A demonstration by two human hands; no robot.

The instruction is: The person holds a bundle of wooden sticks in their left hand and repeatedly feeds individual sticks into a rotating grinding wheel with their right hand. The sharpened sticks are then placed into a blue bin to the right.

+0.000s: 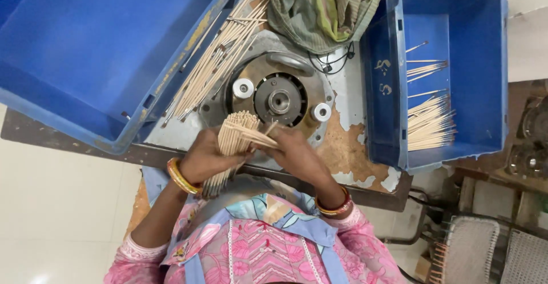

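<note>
My left hand (206, 157) grips a thick bundle of thin wooden sticks (233, 134), held upright with the tips toward the machine. My right hand (295, 154) pinches a few sticks (260, 139) drawn sideways out of that bundle. Both wrists wear orange and gold bangles. Both hands hover just in front of a round metal machine head (279, 100) with two white rollers (243, 88) on its face.
A loose pile of sticks (214, 67) lies left of the machine, against a large blue crate (91, 50). A second blue crate (445, 73) at right holds more sticks (431, 125). A folded cloth (325, 7) sits behind the machine. The worn table edge (365, 187) runs near my body.
</note>
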